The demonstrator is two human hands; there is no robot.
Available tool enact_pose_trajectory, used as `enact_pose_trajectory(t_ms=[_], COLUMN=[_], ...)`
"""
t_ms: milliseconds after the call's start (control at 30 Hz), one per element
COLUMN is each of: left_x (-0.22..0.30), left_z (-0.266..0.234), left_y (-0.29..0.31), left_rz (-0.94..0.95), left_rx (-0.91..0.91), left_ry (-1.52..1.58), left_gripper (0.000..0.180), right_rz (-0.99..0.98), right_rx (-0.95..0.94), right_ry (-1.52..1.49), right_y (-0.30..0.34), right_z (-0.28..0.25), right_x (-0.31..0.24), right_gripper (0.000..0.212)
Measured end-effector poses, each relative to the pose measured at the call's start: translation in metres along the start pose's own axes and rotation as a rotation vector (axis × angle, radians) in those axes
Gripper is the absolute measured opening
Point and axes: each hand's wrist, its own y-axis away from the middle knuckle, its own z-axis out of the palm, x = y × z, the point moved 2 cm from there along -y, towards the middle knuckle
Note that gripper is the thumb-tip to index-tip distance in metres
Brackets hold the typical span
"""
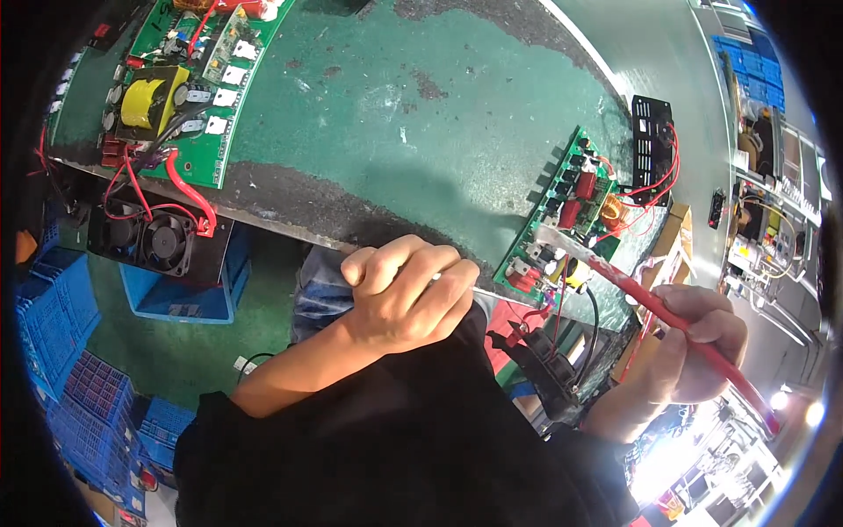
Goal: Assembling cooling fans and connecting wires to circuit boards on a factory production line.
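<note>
My right hand (702, 347) is closed round a long red-handled brush (632, 285). White stuff coats the brush's lower end, and its pale tip is over or against a green circuit board (549, 206) at the table's right. I cannot tell whether the tip touches the parts. That board carries red and yellow components and a copper coil, with wires running off it. My left hand (413, 294) is a closed fist at the table's near edge. A small pale bit shows between its fingers, too little to name.
A larger green board (198, 132) with a yellow transformer lies at the table's left, its wired twin fans (145, 237) hanging past the edge. A black slotted plate (652, 145) stands beyond the right board; a black fan (549, 364) hangs below it. Blue crates (184, 290) sit on the floor.
</note>
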Motion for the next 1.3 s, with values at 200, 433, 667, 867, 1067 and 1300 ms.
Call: enact_pose_trajectory(t_ms=[200,433,667,867,1067,1300], left_x=[0.000,0.000,-0.001,-0.001,-0.002,0.001], left_z=[0.000,0.000,0.001,0.000,0.000,-0.007], left_y=[0.001,0.003,0.002,0.003,0.001,0.000], left_rz=[0.003,0.001,0.005,0.007,0.020,0.015], left_rx=[-0.006,0.003,0.018,0.009,0.010,-0.042], left_ry=[0.000,-0.010,-0.002,-0.009,0.009,-0.046], left_gripper=[0.023,0.023,0.019,0.023,0.022,0.016], right_rz=[-0.105,-0.054,-0.077,-0.094,-0.066,0.061], right_rx=[-0.011,0.019,0.064,0.013,0.193,0.723], right_ry=[-0.037,0.082,0.065,0.081,0.043,0.929], right_y=[-0.005,0.000,-0.002,-0.006,-0.004,0.077], right_z=[-0.012,-0.004,-0.012,-0.001,-0.031,-0.145], right_x=[0.000,0.002,0.004,0.009,0.004,0.049], right_gripper=[0.024,0.036,0.037,0.036,0.036,0.016])
